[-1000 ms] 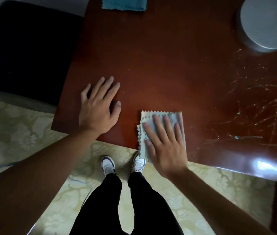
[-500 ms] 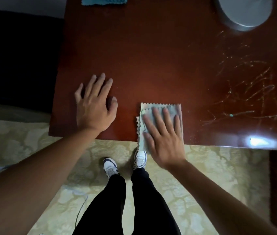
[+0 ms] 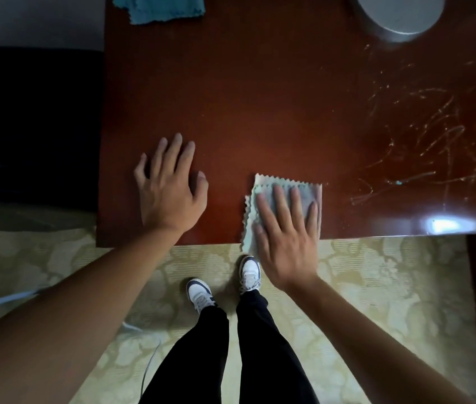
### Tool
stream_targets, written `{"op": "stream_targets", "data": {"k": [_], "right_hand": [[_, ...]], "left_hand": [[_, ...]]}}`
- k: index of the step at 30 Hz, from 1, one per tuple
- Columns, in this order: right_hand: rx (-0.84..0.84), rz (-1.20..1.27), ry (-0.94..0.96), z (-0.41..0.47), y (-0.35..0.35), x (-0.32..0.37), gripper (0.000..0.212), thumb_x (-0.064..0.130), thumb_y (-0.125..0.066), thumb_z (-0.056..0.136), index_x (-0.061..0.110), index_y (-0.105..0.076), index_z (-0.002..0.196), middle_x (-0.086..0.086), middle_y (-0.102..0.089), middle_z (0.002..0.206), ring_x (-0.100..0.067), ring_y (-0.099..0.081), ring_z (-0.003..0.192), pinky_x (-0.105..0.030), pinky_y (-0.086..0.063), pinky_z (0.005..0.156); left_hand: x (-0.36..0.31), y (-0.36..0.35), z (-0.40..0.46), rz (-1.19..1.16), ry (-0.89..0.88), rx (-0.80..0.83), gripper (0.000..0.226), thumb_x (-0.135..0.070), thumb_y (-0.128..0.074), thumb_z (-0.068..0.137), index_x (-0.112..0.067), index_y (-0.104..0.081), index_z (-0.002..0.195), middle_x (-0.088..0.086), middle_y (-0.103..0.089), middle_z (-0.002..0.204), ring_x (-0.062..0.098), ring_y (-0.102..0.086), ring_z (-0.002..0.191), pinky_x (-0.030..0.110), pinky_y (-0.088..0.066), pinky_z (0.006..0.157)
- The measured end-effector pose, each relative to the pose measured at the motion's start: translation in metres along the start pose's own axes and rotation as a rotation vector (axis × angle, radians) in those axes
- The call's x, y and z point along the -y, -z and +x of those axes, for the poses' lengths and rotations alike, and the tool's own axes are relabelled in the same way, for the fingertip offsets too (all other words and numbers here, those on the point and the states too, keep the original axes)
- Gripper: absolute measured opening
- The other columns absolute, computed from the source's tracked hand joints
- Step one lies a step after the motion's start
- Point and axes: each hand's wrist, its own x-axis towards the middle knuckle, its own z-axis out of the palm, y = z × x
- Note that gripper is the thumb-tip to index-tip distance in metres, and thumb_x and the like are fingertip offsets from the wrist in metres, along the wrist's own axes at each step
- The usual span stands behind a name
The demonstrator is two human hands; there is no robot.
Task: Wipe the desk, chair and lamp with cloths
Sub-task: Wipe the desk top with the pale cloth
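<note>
A folded grey cloth (image 3: pixel 306 189) lies at the near edge of the red-brown wooden desk (image 3: pixel 260 97), partly hanging over it. My right hand (image 3: pixel 284 239) presses flat on the cloth with straight fingers, the palm past the desk edge. My left hand (image 3: pixel 171 189) rests flat on the bare desk to the left of the cloth, fingers spread. A teal cloth (image 3: pixel 160 7) lies at the far edge of the desk. The round grey lamp base (image 3: pixel 400 16) stands at the far right of the desk. A dark chair (image 3: pixel 32 126) stands left of the desk.
The desk's right part carries pale scratches (image 3: pixel 429 141) and a bright glare spot (image 3: pixel 443 224). Below the desk edge are a patterned yellow carpet (image 3: pixel 376 287), my legs and white shoes (image 3: pixel 225 284), and a thin white cable (image 3: pixel 0 301) on the left.
My right hand has slid the grey cloth a little toward the near edge, so more of the hand hangs past it. The view has shifted; my left hand stays flat on the desk.
</note>
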Motion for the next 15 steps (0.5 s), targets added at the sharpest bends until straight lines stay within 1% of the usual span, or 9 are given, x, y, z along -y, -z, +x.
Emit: {"op": "stream_targets", "data": {"k": [2,4,5,7,9,10,12,13,15], "right_hand": [[0.05,-0.042,0.117,0.012,0.01,-0.019,0.056,0.046,-0.019,0.104,0.03,-0.016,0.158,-0.004,-0.012,0.166,-0.03,-0.005,0.154,-0.057,-0.001,0.123],[0.012,-0.076,0.099,0.039,0.023,-0.05,0.056,0.045,-0.021,0.104,0.027,-0.027,0.156,-0.008,-0.023,0.163,-0.033,-0.016,0.152,-0.061,-0.001,0.121],[-0.007,-0.07,0.01,0.054,0.029,-0.068,0.057,0.045,-0.021,0.103,0.024,-0.03,0.155,-0.01,-0.026,0.162,-0.034,-0.018,0.151,-0.063,-0.003,0.12],[0.0,-0.041,-0.21,0.077,0.038,-0.093,0.059,0.049,-0.014,0.102,0.028,-0.022,0.157,-0.007,-0.019,0.165,-0.031,-0.011,0.153,-0.061,-0.002,0.121],[-0.017,-0.01,-0.305,0.081,0.038,-0.086,0.059,0.05,-0.012,0.102,0.032,-0.017,0.158,-0.004,-0.015,0.166,-0.03,-0.008,0.154,-0.057,-0.002,0.122],[-0.033,-0.035,-0.28,0.077,0.034,-0.072,0.058,0.049,-0.014,0.103,0.03,-0.02,0.158,-0.006,-0.019,0.165,-0.031,-0.012,0.153,-0.056,-0.001,0.122],[-0.073,-0.071,-0.099,0.055,0.023,-0.031,0.055,0.044,-0.022,0.105,0.023,-0.032,0.155,-0.009,-0.03,0.161,-0.035,-0.021,0.15,-0.058,0.002,0.122],[-0.07,-0.055,0.01,0.041,0.016,-0.01,0.054,0.043,-0.025,0.105,0.022,-0.033,0.155,-0.009,-0.031,0.161,-0.035,-0.022,0.15,-0.059,0.0,0.122],[-0.021,-0.001,0.153,0.015,0.007,0.014,0.055,0.042,-0.025,0.105,0.024,-0.026,0.157,-0.005,-0.023,0.164,-0.033,-0.013,0.153,-0.058,-0.009,0.122]], "left_hand": [[0.0,0.0,0.0,-0.003,0.002,0.001,0.056,-0.041,-0.039,0.093,-0.021,-0.045,0.145,0.004,-0.037,0.157,0.023,-0.027,0.148,0.052,-0.018,0.117],[0.001,0.0,0.0,0.005,0.006,-0.001,0.056,-0.042,-0.039,0.093,-0.021,-0.045,0.145,0.003,-0.037,0.157,0.023,-0.028,0.148,0.052,-0.018,0.117],[0.001,0.0,0.0,0.007,0.006,0.0,0.056,-0.042,-0.039,0.093,-0.021,-0.045,0.145,0.003,-0.037,0.157,0.023,-0.027,0.148,0.051,-0.018,0.117],[0.001,0.0,0.0,0.008,0.002,0.0,0.057,-0.042,-0.038,0.094,-0.02,-0.045,0.145,0.003,-0.037,0.157,0.023,-0.027,0.148,0.052,-0.018,0.117],[0.0,0.0,0.0,0.004,-0.001,0.001,0.056,-0.042,-0.038,0.093,-0.02,-0.045,0.145,0.003,-0.037,0.157,0.023,-0.028,0.148,0.052,-0.019,0.117],[0.0,0.0,0.0,0.006,0.001,0.001,0.056,-0.042,-0.038,0.093,-0.02,-0.045,0.145,0.004,-0.038,0.157,0.023,-0.028,0.148,0.052,-0.019,0.117],[0.001,0.0,0.0,0.009,0.001,-0.002,0.056,-0.041,-0.039,0.093,-0.02,-0.046,0.145,0.004,-0.038,0.157,0.023,-0.028,0.147,0.052,-0.019,0.117],[0.0,0.0,0.0,0.01,0.003,-0.002,0.056,-0.041,-0.039,0.093,-0.02,-0.046,0.145,0.004,-0.038,0.157,0.023,-0.028,0.147,0.052,-0.018,0.117],[0.0,0.0,-0.001,0.012,-0.002,0.001,0.056,-0.041,-0.038,0.093,-0.019,-0.045,0.145,0.004,-0.038,0.157,0.023,-0.028,0.147,0.051,-0.018,0.117]]}}
